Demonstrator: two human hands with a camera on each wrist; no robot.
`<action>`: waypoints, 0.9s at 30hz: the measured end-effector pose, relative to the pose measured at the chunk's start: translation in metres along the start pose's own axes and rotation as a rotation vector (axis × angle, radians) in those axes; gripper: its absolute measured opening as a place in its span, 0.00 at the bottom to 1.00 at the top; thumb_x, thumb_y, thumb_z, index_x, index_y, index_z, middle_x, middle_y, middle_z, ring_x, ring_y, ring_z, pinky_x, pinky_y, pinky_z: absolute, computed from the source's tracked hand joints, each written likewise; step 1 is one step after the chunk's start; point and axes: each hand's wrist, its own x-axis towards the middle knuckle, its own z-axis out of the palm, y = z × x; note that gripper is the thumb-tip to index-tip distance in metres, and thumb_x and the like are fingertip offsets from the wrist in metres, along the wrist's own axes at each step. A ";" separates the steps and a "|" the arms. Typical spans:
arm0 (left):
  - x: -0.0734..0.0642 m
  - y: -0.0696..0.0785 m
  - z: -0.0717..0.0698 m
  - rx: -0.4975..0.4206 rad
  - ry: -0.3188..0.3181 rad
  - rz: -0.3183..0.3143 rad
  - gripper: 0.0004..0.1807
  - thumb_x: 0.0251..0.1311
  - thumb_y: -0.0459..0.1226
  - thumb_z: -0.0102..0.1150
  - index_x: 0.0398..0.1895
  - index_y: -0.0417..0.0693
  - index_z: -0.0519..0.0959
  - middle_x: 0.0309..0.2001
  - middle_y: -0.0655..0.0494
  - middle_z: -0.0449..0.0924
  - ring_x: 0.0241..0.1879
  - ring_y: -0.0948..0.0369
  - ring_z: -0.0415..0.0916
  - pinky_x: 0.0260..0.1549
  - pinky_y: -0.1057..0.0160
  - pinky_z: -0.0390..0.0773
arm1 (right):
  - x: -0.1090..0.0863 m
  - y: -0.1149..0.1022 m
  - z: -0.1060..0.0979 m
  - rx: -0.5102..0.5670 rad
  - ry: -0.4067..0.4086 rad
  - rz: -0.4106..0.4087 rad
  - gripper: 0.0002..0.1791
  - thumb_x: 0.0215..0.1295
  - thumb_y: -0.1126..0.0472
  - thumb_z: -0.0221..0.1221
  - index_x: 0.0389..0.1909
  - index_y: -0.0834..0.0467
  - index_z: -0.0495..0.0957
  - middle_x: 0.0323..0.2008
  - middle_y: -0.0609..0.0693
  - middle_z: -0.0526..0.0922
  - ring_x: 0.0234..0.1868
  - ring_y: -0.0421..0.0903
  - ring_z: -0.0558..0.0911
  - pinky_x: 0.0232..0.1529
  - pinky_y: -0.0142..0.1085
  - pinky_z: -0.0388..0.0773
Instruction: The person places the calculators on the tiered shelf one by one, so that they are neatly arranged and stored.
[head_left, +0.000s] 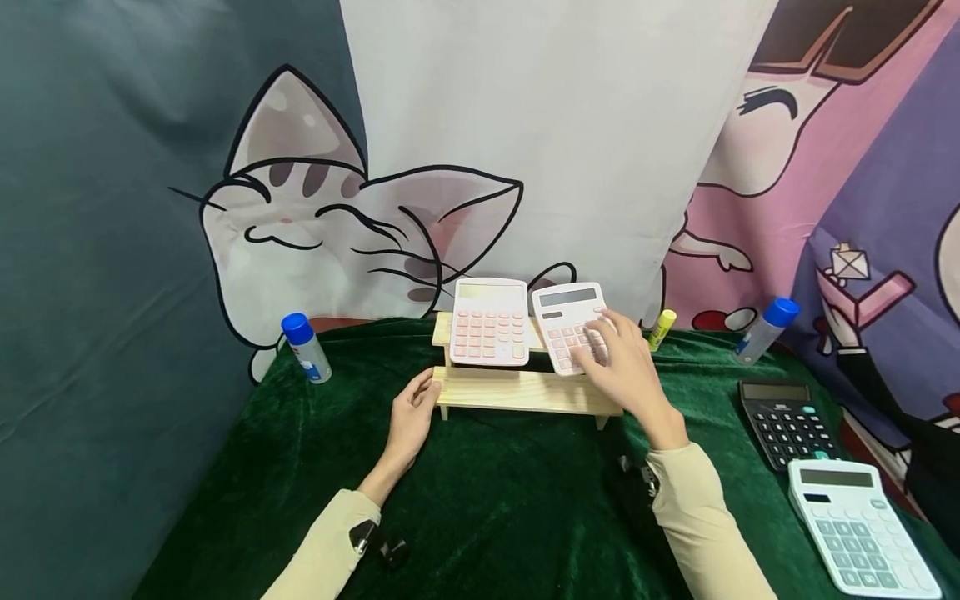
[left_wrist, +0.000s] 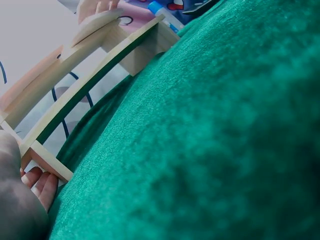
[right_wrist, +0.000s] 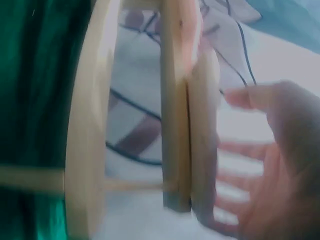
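Note:
A two-tier light wood stand (head_left: 525, 390) stands on the green cloth. On its upper tier lean two white calculators with pink keys, the left calculator (head_left: 489, 323) upright and the right calculator (head_left: 564, 321) slightly tilted. My left hand (head_left: 411, 417) grips the stand's left end, its fingers (left_wrist: 46, 189) curled by the end leg. Over the face of the right calculator my right hand (head_left: 626, 367) spreads its fingers. In the right wrist view that calculator (right_wrist: 204, 135) shows edge-on, with the fingers at its face; blur hides exactly where they touch.
A blue-capped glue stick (head_left: 307, 350) stands left, another blue-capped glue stick (head_left: 767, 332) tilts at right. A yellow glue stick (head_left: 662, 330) is behind my right hand. A black calculator (head_left: 787, 425) and a pale blue-keyed calculator (head_left: 862, 525) lie far right. A printed curtain (head_left: 585, 125) hangs behind.

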 end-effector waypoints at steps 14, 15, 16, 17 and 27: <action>-0.005 0.005 -0.001 -0.002 0.160 0.232 0.15 0.65 0.31 0.62 0.53 0.33 0.82 0.57 0.41 0.78 0.52 0.59 0.78 0.41 0.81 0.77 | -0.013 0.016 -0.005 0.069 0.007 -0.179 0.23 0.55 0.64 0.66 0.54 0.61 0.80 0.64 0.63 0.74 0.70 0.62 0.64 0.69 0.61 0.59; -0.007 0.009 -0.001 -0.005 0.171 0.250 0.13 0.64 0.30 0.63 0.50 0.31 0.83 0.56 0.39 0.79 0.51 0.61 0.79 0.41 0.80 0.77 | -0.013 0.015 -0.004 0.067 0.012 -0.187 0.22 0.55 0.63 0.67 0.53 0.62 0.80 0.63 0.63 0.74 0.70 0.62 0.65 0.69 0.60 0.60; -0.009 0.013 0.000 -0.005 0.179 0.263 0.11 0.64 0.29 0.63 0.47 0.30 0.83 0.54 0.38 0.80 0.50 0.62 0.80 0.40 0.80 0.78 | -0.013 0.014 -0.003 0.066 0.017 -0.193 0.22 0.56 0.63 0.68 0.53 0.62 0.80 0.63 0.63 0.74 0.69 0.62 0.65 0.69 0.60 0.60; -0.012 0.018 0.000 -0.004 0.183 0.270 0.10 0.63 0.28 0.63 0.45 0.29 0.84 0.54 0.37 0.81 0.49 0.63 0.80 0.40 0.79 0.78 | -0.013 0.014 -0.002 0.064 0.021 -0.198 0.22 0.56 0.63 0.68 0.53 0.62 0.80 0.63 0.62 0.74 0.69 0.62 0.65 0.69 0.60 0.60; -0.022 0.035 0.002 0.024 0.137 0.344 0.08 0.62 0.26 0.63 0.42 0.27 0.84 0.53 0.36 0.82 0.54 0.45 0.79 0.47 0.78 0.78 | -0.021 0.011 0.004 0.052 0.039 -0.192 0.22 0.60 0.60 0.68 0.55 0.61 0.80 0.64 0.61 0.73 0.70 0.61 0.64 0.68 0.60 0.61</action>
